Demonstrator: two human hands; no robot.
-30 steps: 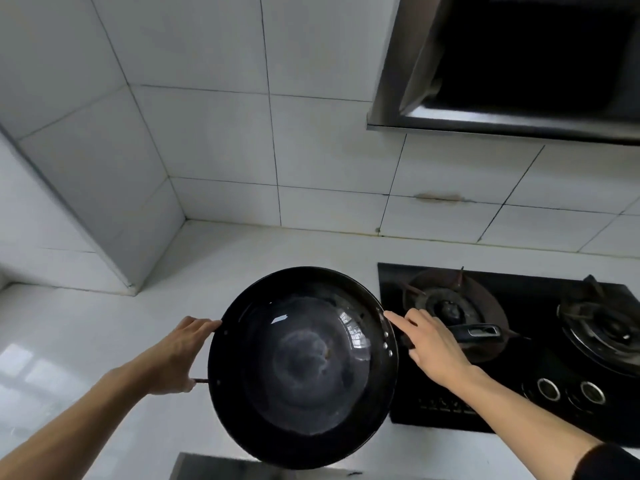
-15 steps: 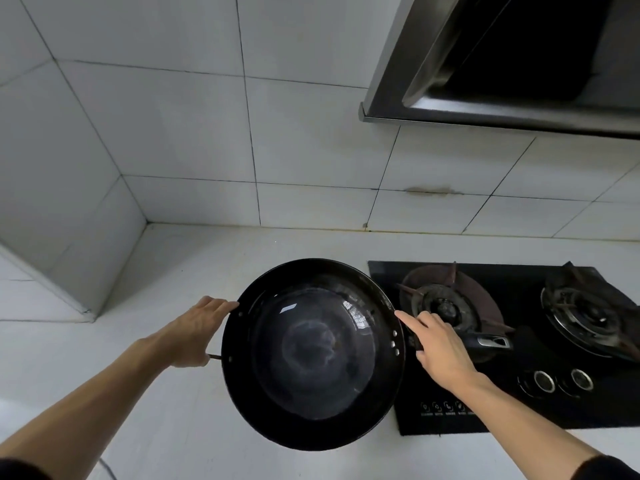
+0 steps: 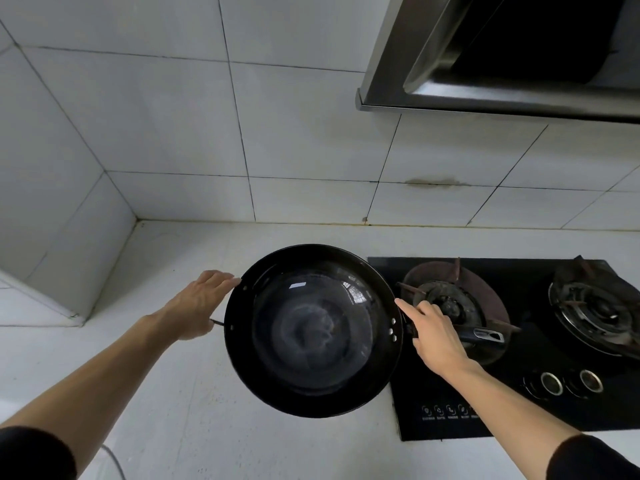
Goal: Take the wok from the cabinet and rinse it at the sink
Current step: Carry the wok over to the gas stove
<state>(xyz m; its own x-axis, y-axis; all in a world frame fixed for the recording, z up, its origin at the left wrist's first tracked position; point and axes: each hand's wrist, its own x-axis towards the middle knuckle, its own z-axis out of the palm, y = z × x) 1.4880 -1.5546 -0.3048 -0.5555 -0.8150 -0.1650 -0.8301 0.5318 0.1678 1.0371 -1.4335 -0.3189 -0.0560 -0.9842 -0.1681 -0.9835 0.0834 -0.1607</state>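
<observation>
Both hands are on the wok (image 3: 313, 329), one per side. Left hand (image 3: 197, 306) grips the small loop handle on the left rim, fingers lying along the edge. Right hand (image 3: 434, 336) is wrapped around the long black handle (image 3: 481, 336), index finger pointing along the rim. Wok sits level in the air above the white worktop (image 3: 180, 393), just left of the black gas hob (image 3: 519, 386), with its handle reaching over the near burner (image 3: 446, 299). Range hood (image 3: 502, 64) is up top right.
</observation>
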